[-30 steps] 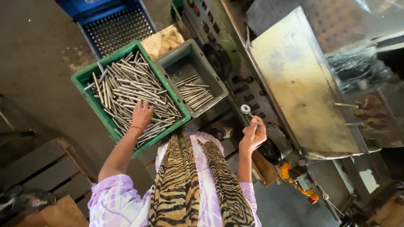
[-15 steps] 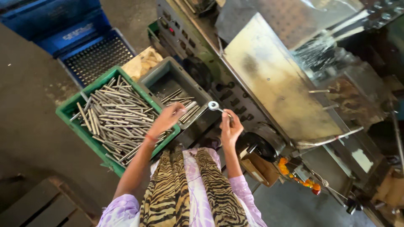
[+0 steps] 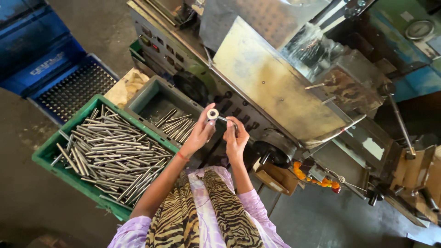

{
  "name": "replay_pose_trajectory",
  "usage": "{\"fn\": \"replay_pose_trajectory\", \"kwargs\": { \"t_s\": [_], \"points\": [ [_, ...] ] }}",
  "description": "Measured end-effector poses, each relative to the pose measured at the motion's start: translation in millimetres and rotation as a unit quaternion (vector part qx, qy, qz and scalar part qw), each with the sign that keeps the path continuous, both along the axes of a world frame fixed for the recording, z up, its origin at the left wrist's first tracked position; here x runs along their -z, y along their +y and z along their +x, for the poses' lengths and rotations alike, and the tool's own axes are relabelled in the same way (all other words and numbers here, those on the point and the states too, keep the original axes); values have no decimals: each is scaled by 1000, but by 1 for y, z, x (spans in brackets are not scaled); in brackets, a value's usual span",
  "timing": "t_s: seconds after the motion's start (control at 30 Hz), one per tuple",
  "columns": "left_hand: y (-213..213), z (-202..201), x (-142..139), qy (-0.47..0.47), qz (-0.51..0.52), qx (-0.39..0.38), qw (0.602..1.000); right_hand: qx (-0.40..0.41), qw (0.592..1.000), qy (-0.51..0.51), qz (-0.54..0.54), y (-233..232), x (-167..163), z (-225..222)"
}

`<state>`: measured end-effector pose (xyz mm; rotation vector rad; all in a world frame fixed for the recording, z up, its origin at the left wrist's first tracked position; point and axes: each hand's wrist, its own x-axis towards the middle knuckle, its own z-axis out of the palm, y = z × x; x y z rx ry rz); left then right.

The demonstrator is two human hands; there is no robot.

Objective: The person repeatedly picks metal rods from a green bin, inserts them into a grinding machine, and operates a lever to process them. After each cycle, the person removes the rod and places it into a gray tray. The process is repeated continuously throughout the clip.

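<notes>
My left hand [image 3: 200, 135] and my right hand [image 3: 237, 138] are raised together in front of me. Between their fingertips they hold a short metal rod with a round ring-shaped end [image 3: 213, 114]. The left fingers pinch the ring end, the right fingers grip the shaft. A green crate [image 3: 47, 157] full of long metal rods [image 3: 110, 154] stands on the floor to my left. Beside it a grey bin [image 3: 148, 93] holds several more rods [image 3: 177, 125].
A large metal machine [image 3: 271, 87] with a slanted steel cover stands straight ahead, with a round black knob [image 3: 272, 154] on its front. A blue perforated crate [image 3: 73, 89] lies at far left. An orange garland [image 3: 312, 177] hangs below the machine.
My left hand left the green crate of rods and rose to meet my right hand at the ring-ended rod. The view shifted toward the machine.
</notes>
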<state>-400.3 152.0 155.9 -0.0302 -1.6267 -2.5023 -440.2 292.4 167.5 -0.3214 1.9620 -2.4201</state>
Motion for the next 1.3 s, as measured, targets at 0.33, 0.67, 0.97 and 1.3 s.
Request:
{"fn": "replay_pose_trajectory", "kwargs": {
  "t_s": [0.33, 0.67, 0.97, 1.3],
  "points": [
    [7, 0, 10, 108, -64, -66, 990, -39, 998, -32, -48, 15, 20, 9],
    [-38, 9, -11, 365, -563, -110, 734, -271, 828, -482, -96, 55, 43, -9],
    [-17, -19, -25, -232, 77, 110, 963, -58, 850, 404, 333, 46, 21, -33],
    [27, 7, -67, -44, -64, -71, 994, -65, 832, 459, 304, 66, -5, -36]
  ]
}}
